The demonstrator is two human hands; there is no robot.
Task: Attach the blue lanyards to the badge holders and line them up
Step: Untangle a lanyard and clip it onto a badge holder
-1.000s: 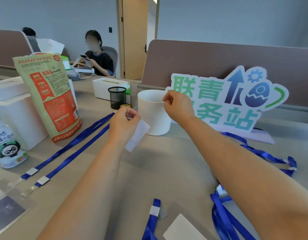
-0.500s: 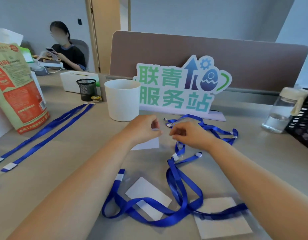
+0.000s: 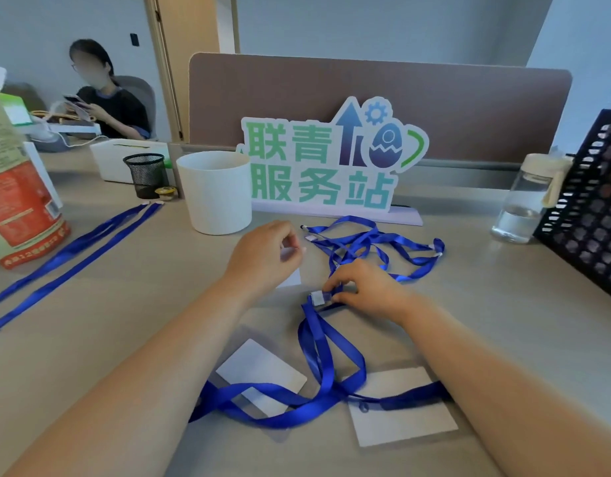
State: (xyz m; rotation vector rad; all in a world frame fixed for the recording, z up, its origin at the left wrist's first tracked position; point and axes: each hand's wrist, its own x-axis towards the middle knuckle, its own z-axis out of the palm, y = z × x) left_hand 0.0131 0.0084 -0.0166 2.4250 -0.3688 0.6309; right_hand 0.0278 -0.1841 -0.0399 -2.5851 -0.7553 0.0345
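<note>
A tangle of blue lanyards [image 3: 335, 366] lies on the beige table in front of me, spreading back toward the sign. My right hand [image 3: 369, 290] pinches the white clip end of one blue lanyard [image 3: 318, 298]. My left hand [image 3: 262, 256] holds a clear badge holder with a white card [image 3: 292, 278] just above the table, mostly hidden behind the hand. Two more badge holders with white cards lie flat nearer me, one at the centre [image 3: 261, 375] and one at the right [image 3: 400, 406], with lanyard loops across them. Two straightened lanyards [image 3: 73, 251] lie side by side at the left.
A white cup [image 3: 216, 192], a black mesh pen pot [image 3: 146, 173] and a green-and-blue standing sign [image 3: 324, 160] stand behind the work area. A red-and-green bag [image 3: 18, 201] is at the left, a clear bottle [image 3: 527, 197] and black crate [image 3: 589, 204] at the right. A person sits far left.
My view swung right and down. Both hands dropped from the white cup to the table; the right hand moved onto the lanyard tangle and took hold of a clip end.
</note>
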